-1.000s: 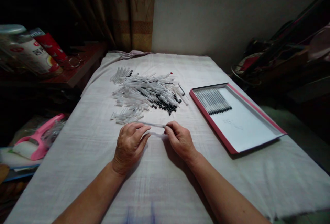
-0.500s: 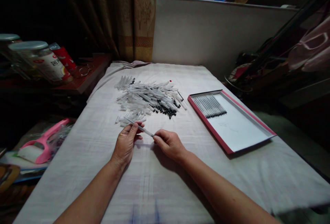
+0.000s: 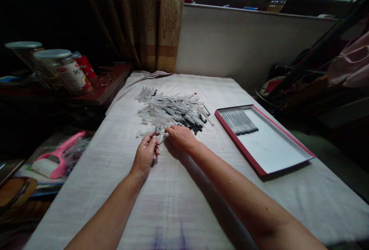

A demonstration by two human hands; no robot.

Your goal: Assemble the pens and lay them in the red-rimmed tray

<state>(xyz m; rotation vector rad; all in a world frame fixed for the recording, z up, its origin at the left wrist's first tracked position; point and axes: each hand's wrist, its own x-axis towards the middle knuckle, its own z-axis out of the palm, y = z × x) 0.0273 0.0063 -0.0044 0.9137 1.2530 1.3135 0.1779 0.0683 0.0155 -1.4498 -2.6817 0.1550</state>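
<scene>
Pinches thin clear tube point(image 3: 156, 131) upright in left hand point(image 3: 146, 153), just beside near edge of tube pile point(image 3: 173, 108) on white cloth point(image 3: 173, 204). Lays right hand point(image 3: 181, 136) palm-down on pile's edge, fingers curled over loose pieces; cannot tell whether grasping. Has row of dark-tipped refills point(image 3: 238, 121) in red-rimmed tray point(image 3: 259, 167) at right. Leaves jar point(image 3: 67, 74) label writing too blurred to read.

Plain white woven cloth on the table point(image 3: 178, 204), with faint purple-blue stripes smudged at the near edge. The heap of see-through plastic pen tubes point(image 3: 170, 110) is milky clear with black ends, plus one tiny red tip point(image 3: 195, 93). The single thin pen tube point(image 3: 156, 130) is clear too, with a dark end. The flat cardboard tray point(image 3: 276, 146) is white inside with a red rim, and its refills point(image 3: 238, 121) are grey with black tips. The curtain point(image 3: 161, 23) is tan with a darker band.
</scene>
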